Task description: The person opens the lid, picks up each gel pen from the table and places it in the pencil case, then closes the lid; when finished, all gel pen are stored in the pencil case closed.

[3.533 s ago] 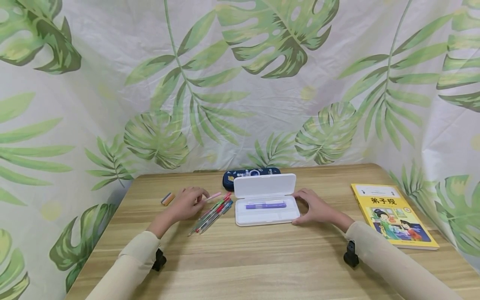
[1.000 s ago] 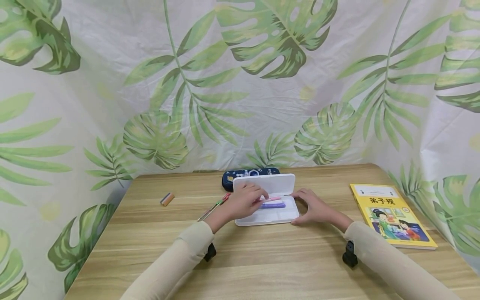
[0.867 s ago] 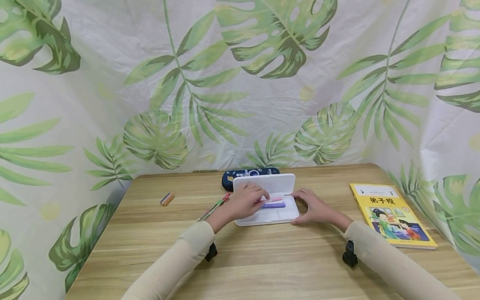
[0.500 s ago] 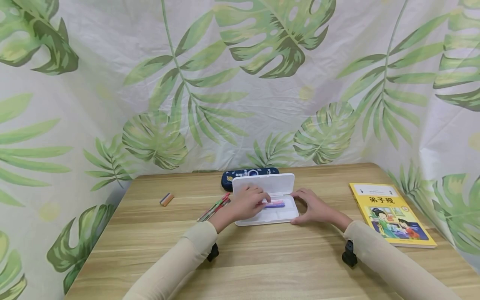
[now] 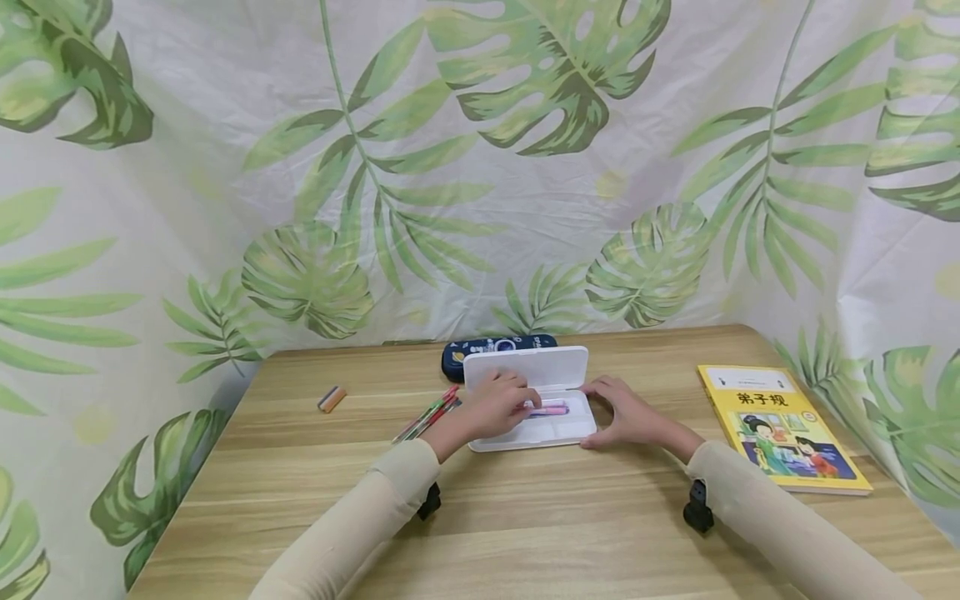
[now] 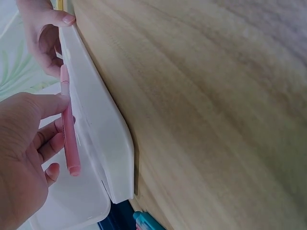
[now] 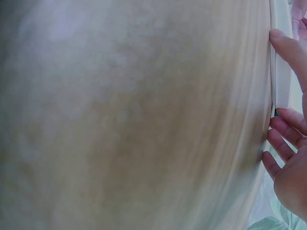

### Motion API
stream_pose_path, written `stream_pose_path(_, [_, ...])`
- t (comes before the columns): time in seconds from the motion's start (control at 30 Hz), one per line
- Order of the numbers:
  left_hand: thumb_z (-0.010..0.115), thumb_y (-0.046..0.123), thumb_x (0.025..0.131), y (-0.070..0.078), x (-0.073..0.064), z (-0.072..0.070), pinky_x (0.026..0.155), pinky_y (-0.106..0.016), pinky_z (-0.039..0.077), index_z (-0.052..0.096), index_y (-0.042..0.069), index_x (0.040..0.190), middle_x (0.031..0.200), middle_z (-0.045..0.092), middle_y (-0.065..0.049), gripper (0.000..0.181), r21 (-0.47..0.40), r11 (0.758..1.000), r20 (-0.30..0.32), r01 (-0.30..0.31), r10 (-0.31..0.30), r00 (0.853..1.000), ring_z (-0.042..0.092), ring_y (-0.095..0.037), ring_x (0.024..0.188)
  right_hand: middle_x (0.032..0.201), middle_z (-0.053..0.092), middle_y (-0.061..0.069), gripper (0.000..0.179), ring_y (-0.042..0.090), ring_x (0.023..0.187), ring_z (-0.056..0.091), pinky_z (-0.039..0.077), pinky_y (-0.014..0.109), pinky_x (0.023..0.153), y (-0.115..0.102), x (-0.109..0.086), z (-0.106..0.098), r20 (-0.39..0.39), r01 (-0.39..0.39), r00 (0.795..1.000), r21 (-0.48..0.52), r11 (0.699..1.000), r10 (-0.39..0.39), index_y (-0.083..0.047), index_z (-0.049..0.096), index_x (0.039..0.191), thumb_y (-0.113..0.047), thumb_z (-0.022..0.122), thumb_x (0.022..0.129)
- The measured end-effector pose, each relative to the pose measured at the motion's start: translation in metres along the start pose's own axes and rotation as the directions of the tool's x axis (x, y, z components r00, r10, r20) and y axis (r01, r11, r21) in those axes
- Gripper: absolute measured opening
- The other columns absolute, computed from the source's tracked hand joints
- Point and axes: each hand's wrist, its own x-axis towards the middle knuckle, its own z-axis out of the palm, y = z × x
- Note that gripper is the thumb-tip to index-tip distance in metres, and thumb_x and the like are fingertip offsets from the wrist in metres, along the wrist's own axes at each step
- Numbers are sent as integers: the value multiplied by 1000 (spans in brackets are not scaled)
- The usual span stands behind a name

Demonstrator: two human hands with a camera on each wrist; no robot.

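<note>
In the head view, a white pencil case [image 5: 528, 367] stands with its lid up, its tray facing me. My left hand [image 5: 497, 406] is over the tray and pinches a pink pen [image 6: 70, 139] between thumb and fingers, as the left wrist view shows closely. The pen lies lengthwise along the tray and mostly covers a purple pen behind it. My right hand [image 5: 626, 414] holds the right end of the case, thumb [image 7: 283, 45] at the front corner and fingers at the back. Left of the case lie several coloured pens [image 5: 429, 414], partly behind my left wrist.
A dark blue patterned zip case [image 5: 459, 358] stands behind the white one. A small striped block [image 5: 332, 399] lies at the table's left. At the right is a yellow book [image 5: 783, 429]. A leaf-print cloth [image 5: 540, 208] hangs behind the wooden table [image 5: 525, 517].
My left hand has moved right from the loose pens, carrying the pink pen over the white tray. There the pen has come down beside the purple one. The right hand has stayed at the case.
</note>
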Motion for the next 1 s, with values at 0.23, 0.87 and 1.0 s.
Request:
stream_pose_path(0.23, [66,18,99,-2,3,5,91,-38,41,76,21,109,99,69,2,14,34,999,7,11,-11,1000,61,-18,104,128,59,10,87,30,123,51,41,55,107,-1,0,0,-3,-2,1000,4,1000,2,-7,59,135,-47,93,66])
stream_pose_path(0.87, [66,22,99,-3,12,13,100,-42,42,77,21,109,89,67,4,14,39,997,1,64,-64,998,60,-17,100,129,60,9,87,30,123,51,41,55,107,2,1,1,-8,13,1000,-4,1000,-13,-8,60,135,-49,93,66])
stream_pose_path(1.0, [66,20,99,-1,14,14,102,-44,42,76,20,109,93,69,3,14,10,997,8,77,-77,997,61,-19,105,128,60,9,86,29,122,51,42,54,106,2,0,2,-20,26,999,1,1000,-26,-8,61,134,-47,94,65])
